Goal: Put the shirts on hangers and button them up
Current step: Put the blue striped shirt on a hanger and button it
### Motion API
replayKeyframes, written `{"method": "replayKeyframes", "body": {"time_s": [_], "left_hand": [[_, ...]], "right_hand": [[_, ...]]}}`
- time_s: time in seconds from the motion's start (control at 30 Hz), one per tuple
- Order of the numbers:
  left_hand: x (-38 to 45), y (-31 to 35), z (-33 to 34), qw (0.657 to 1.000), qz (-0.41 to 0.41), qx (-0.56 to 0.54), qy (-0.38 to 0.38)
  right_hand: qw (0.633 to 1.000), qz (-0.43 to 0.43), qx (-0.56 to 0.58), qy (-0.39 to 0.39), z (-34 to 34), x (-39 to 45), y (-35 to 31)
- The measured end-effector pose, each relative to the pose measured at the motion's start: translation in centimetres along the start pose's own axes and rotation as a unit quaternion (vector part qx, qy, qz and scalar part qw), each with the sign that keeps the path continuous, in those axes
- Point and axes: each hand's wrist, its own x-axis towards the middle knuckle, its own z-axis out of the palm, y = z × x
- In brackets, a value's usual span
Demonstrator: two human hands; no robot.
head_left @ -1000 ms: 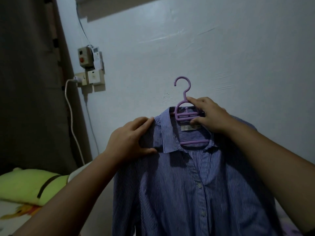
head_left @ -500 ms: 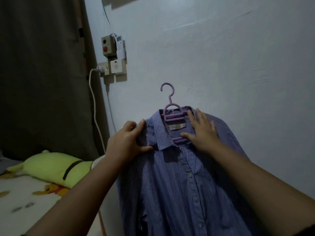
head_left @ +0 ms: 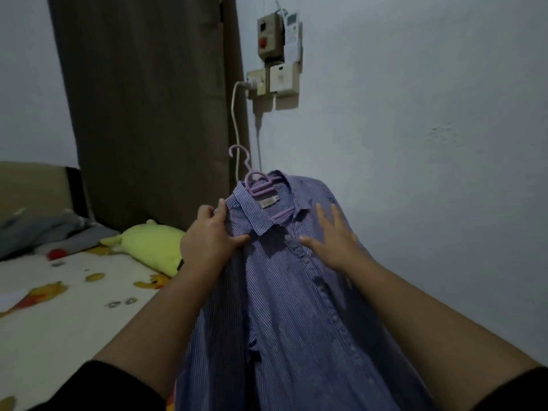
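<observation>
A blue striped shirt hangs on a purple plastic hanger, tilted to the left, with its hook free in the air before the wall. My left hand grips the shirt's left shoulder beside the collar and holds the whole thing up. My right hand lies flat with fingers spread on the shirt's right front, just below the collar. The collar is open and the button placket runs down the middle; whether the lower buttons are fastened is unclear.
A white wall stands close behind the shirt, with a switch box and socket and a white cable hanging down. A brown curtain is at the left. Below lies a bed with a green plush toy.
My right hand let go of the hanger and slid down to the shirt front, fingers spread. The shirt and hanger tilted left, and my view swung left toward the bed.
</observation>
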Motion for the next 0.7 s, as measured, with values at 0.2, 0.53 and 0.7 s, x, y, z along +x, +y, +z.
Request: {"method": "replayKeyframes", "body": {"time_s": [0.2, 0.53, 0.7], "left_hand": [[-0.6, -5.2, 4.1, 0.993, -0.08, 0.048, -0.075], [-0.7, -5.9, 7.1, 0.979, -0.08, 0.15, -0.111], [-1.8, -4.3, 7.3, 0.99, -0.002, 0.115, -0.081]], "right_hand": [[1.0, -0.007, 0.008, -0.021, 3.8, 0.7, -1.3], [0.997, -0.007, -0.014, -0.069, 6.2, 0.2, -1.6], [0.997, -0.008, -0.015, -0.074, 5.1, -0.9, -1.2]]}}
